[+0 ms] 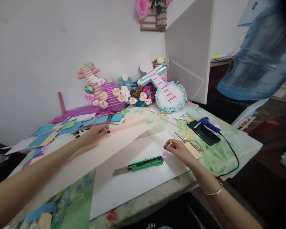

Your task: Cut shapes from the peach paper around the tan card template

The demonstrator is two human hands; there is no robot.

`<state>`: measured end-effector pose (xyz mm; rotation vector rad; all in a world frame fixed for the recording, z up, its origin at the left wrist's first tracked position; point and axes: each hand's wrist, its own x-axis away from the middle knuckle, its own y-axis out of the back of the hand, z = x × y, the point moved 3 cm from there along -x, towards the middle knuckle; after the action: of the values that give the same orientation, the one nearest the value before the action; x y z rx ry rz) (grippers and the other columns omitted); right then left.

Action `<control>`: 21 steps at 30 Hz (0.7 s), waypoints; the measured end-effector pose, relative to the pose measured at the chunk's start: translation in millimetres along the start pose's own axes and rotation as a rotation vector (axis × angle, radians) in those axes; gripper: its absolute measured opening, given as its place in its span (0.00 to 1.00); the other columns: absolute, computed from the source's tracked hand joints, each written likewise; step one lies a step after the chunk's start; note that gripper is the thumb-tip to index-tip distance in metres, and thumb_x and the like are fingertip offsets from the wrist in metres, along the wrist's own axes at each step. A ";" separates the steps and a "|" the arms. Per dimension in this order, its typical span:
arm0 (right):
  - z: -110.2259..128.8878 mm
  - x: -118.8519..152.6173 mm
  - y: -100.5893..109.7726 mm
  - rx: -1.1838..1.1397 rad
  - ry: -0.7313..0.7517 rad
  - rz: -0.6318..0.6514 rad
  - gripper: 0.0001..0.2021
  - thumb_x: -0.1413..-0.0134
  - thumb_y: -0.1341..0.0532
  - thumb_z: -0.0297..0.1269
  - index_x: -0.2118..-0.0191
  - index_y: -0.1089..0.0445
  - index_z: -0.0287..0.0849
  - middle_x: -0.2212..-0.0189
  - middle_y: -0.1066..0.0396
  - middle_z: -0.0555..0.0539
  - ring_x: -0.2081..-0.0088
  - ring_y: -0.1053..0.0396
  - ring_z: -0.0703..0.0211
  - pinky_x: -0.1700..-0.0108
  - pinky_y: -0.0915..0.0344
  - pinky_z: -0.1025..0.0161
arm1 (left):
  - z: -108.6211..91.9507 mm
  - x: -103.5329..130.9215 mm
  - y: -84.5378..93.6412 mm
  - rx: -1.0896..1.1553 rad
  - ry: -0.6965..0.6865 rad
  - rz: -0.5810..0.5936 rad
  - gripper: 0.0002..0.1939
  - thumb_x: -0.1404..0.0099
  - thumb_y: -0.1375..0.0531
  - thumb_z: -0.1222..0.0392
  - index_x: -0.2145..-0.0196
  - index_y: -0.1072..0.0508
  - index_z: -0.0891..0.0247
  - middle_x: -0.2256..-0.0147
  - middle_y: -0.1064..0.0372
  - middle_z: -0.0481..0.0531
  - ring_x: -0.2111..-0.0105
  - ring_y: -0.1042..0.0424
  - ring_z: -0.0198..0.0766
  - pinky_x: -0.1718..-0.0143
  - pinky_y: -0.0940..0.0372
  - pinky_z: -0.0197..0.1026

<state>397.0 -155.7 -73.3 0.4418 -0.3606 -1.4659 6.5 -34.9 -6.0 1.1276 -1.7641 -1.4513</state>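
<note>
A long pale peach paper sheet (85, 162) runs diagonally across the table's left side. My left hand (96, 135) is over this sheet, fingers bent and together; anything between them is too small to make out. On the right, my right hand (177, 149) has thumb and fingertips pinched together above a white board (128, 190); what they may hold is unclear. A green utility knife (146, 163) lies on the board with its blade out to the left. Gold-handled scissors (189, 140) and a small cream paper square (193, 151) sit just beyond my right hand.
A blue glue gun (208, 124) rests on a black phone (202, 135), its cord trailing off the right edge. Decorated paper instruments (112, 95) stand along the wall. Coloured paper scraps (92, 121) are piled left. A large water bottle (255, 63) stands at the right.
</note>
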 end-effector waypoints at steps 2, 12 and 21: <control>-6.1 11.3 3.2 0.112 0.011 -0.055 0.13 0.45 0.45 0.41 0.71 0.29 0.39 0.82 0.37 0.52 0.77 0.40 0.62 0.74 0.46 0.65 | 3.3 -3.6 -21.6 -0.013 -0.019 0.044 0.13 0.31 0.44 0.52 0.59 0.30 0.66 0.65 0.32 0.50 0.69 0.31 0.35 0.66 0.32 0.41; -22.9 15.2 16.0 0.450 0.091 -0.257 0.20 0.50 0.46 0.25 0.51 0.31 0.37 0.53 0.30 0.38 0.55 0.33 0.50 0.51 0.39 0.53 | 11.3 -18.2 -56.8 -0.086 -0.041 0.104 0.13 0.31 0.44 0.53 0.56 0.30 0.66 0.62 0.31 0.51 0.66 0.29 0.36 0.64 0.31 0.44; -12.3 -16.2 4.2 0.950 0.361 -0.089 0.13 0.45 0.44 0.24 0.58 0.26 0.40 0.40 0.42 0.35 0.41 0.48 0.35 0.49 0.43 0.40 | 18.2 -19.1 -59.8 -0.097 -0.040 0.127 0.13 0.31 0.44 0.53 0.56 0.30 0.66 0.62 0.30 0.51 0.65 0.29 0.37 0.63 0.31 0.44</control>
<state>405.4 -138.5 -81.4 1.4718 -0.7440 -1.1905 14.5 -12.4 -66.8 0.9272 -1.7393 -1.4745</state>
